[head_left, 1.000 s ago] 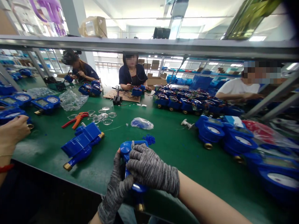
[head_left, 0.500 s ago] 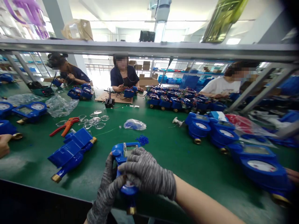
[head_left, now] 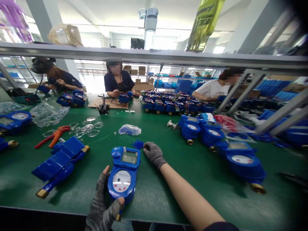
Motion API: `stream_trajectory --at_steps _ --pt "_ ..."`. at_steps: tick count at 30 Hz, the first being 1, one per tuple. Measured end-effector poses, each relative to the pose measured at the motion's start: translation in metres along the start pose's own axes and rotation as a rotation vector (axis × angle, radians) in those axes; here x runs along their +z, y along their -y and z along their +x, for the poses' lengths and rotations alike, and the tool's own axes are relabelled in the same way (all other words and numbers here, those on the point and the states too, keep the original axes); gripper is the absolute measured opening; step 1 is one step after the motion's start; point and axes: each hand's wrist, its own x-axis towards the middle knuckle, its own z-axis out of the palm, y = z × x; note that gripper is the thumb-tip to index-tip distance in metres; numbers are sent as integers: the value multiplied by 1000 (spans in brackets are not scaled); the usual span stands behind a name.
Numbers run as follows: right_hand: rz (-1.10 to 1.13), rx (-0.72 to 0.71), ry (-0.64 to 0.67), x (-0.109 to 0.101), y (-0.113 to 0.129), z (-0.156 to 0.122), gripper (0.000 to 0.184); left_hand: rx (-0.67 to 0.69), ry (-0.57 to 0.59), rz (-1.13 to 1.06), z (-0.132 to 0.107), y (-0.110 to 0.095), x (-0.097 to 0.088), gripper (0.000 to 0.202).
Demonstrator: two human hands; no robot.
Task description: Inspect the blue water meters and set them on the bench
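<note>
A blue water meter [head_left: 122,179] with a small display and a round white dial faces up at the front of the bench. My left hand [head_left: 102,205], in a grey fingertip-less glove, grips its left side and lower end, thumb near the bottom. Beyond the meter, my right hand [head_left: 154,154], gloved alike, reaches the edge of a pile of small blue pieces [head_left: 137,144]. Its fingers are curled together; whatever is between them is too small to make out. A plastic bag of blue pieces [head_left: 130,129] lies just behind the pile.
Another blue meter [head_left: 62,163] lies on its side at left, near orange-handled pliers [head_left: 54,136] and clear discs [head_left: 88,128]. More meters [head_left: 243,160] stand at right. Rows of open meter bodies [head_left: 168,102] and several co-workers are across the green bench [head_left: 154,199], under a shelf [head_left: 149,55].
My right hand has left the meter and moved forward to the blue pieces, uncovering the dial and display. My left hand still holds the meter. The view has turned slightly right.
</note>
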Motion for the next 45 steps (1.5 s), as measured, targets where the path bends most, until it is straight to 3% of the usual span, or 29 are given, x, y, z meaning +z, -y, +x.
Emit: stream_trajectory --at_steps 3,7,11,18,26,34,40,45 --pt "-61 -5 39 -1 7 5 19 33 -19 58 -14 6 13 96" --pt "-138 9 86 -5 14 12 21 53 -91 126 -14 8 24 88" --pt "-198 18 120 -11 19 8 26 65 -63 153 -4 2 13 84" --pt "-267 11 193 -19 12 -29 27 154 36 228 13 -7 -13 68" --pt "-218 -6 126 -16 7 -34 31 268 -3 474 7 -7 -1 64" --pt "-70 -84 147 -31 -12 -34 23 282 -31 444 7 -4 -2 61" --pt "-61 -108 149 -24 -8 -32 18 279 -36 434 7 -4 0 62" --pt "-32 -100 113 -32 6 -39 17 280 -48 444 7 -2 2 64"
